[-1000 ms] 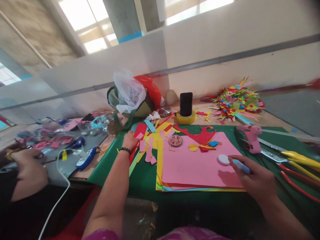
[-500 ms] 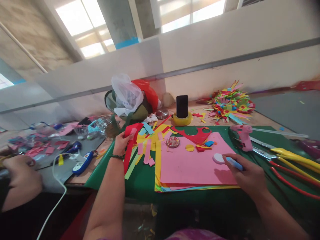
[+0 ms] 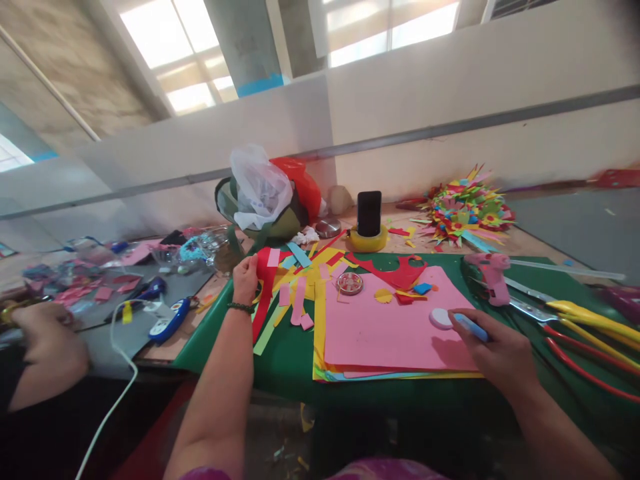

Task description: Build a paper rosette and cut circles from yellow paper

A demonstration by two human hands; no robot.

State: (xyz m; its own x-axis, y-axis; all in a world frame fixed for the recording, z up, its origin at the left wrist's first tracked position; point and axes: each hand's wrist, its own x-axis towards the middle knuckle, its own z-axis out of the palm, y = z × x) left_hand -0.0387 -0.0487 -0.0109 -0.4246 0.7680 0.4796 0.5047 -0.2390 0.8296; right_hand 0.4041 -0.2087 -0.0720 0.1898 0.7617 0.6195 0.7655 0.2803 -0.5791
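My left hand [image 3: 245,279] is at the left edge of a red paper strip [image 3: 266,287], its fingers drawn together. What they pinch, if anything, is hidden. Beside it lie pink strips [image 3: 299,301], a pale green strip [image 3: 267,333] and other coloured scraps. My right hand [image 3: 500,347] is closed around a light blue stick-shaped thing [image 3: 471,327] above the right side of a pink sheet [image 3: 380,343]. A white round disc [image 3: 441,318] shows at its fingertips; whether it joins the stick I cannot tell. On the sheet are a round red-patterned tin [image 3: 349,284] and a yellow paper disc [image 3: 383,295].
A pink glue gun [image 3: 493,273] and large scissors [image 3: 575,310] lie on the green mat [image 3: 295,363] at right. Behind stand a phone [image 3: 369,212] on a yellow tape roll [image 3: 369,240], a bag [image 3: 280,227] and a paper-flower heap [image 3: 467,210]. Another person's hand [image 3: 45,340] is at left.
My left hand has drawn back from on top of the red strip to its left edge, with the fingers curled in. The right hand keeps its hold. The view has shifted slightly.
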